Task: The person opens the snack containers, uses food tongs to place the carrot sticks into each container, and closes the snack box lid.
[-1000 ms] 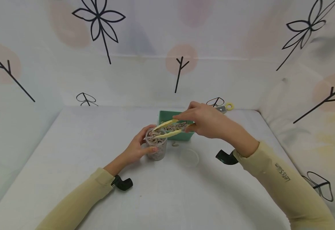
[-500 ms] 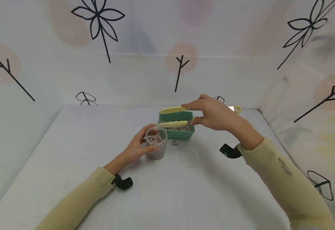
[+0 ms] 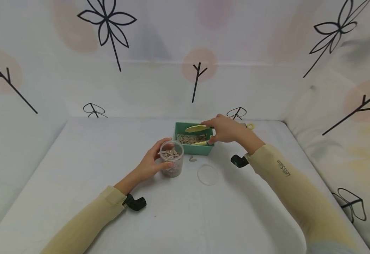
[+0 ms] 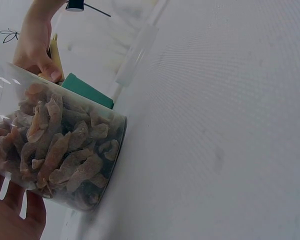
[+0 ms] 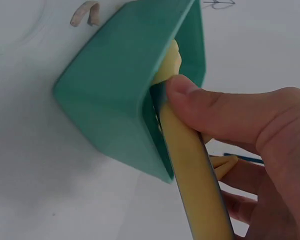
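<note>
A clear round jar [image 3: 173, 170] stands at the table's middle, partly filled with brownish, curled dried pieces [image 4: 65, 150]. My left hand [image 3: 150, 163] grips its side, thumb in front. Just behind and to the right of the jar is a green rectangular box [image 3: 199, 150], with more such pieces on its bottom. My right hand [image 3: 227, 129] holds yellow tongs [image 3: 197, 128], their arms spread apart and the lower one down inside the box. In the right wrist view the thumb presses one tongs arm [image 5: 192, 170]; the box wall partly hides its tip.
A clear round lid [image 3: 208, 175] lies flat in front of the box. One loose curled piece [image 3: 192, 159] lies between lid and box. Behind my right hand, a tool with a yellow ring [image 3: 250, 126] is partly hidden. Patterned cloth walls [image 3: 159, 88] enclose the table's back and sides.
The tongs moved from the jar's mouth back, up and right over the green box, then down into it, their arms spreading wider. My left hand and the jar have stayed in place.
</note>
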`<state>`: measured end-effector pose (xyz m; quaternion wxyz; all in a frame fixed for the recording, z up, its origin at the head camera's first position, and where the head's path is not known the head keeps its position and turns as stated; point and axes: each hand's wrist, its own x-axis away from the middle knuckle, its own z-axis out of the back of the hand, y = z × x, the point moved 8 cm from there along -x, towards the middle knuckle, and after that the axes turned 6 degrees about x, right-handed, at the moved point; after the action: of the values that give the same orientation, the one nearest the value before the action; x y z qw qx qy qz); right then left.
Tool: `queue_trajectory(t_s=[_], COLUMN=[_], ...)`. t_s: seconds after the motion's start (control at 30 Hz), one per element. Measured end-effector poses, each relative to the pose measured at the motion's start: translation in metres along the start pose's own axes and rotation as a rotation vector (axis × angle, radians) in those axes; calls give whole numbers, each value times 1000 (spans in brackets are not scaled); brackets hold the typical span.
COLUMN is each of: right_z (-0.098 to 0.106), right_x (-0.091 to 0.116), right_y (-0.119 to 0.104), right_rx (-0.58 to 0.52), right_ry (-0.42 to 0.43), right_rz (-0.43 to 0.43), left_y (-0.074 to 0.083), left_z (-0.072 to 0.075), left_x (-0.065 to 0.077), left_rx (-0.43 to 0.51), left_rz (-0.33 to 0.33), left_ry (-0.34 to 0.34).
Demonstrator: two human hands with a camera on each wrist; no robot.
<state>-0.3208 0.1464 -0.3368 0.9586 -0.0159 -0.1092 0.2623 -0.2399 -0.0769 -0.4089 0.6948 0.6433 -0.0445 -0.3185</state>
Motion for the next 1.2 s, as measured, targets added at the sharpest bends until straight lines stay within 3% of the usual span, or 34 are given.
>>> queue_trajectory(t_s=[0.17,0.47,0.83,1.2], right_z=[-11,-18,-9,22], right_x=[-15,-25,-11,12], right_y=[-4,-15,-9,10], right_rx=[-1,-31,-96,-177], right_ry=[-52,-23,59,145], right_rz=[25,96,119,47], left_y=[0,-1,-1,-3], left_z=[0,1,1,0], left_x=[1,2,3,1], left_rx=[-1,17,-1,14], left_rz=[-4,-7,-15,-14], left_ry=[1,0,4,-2])
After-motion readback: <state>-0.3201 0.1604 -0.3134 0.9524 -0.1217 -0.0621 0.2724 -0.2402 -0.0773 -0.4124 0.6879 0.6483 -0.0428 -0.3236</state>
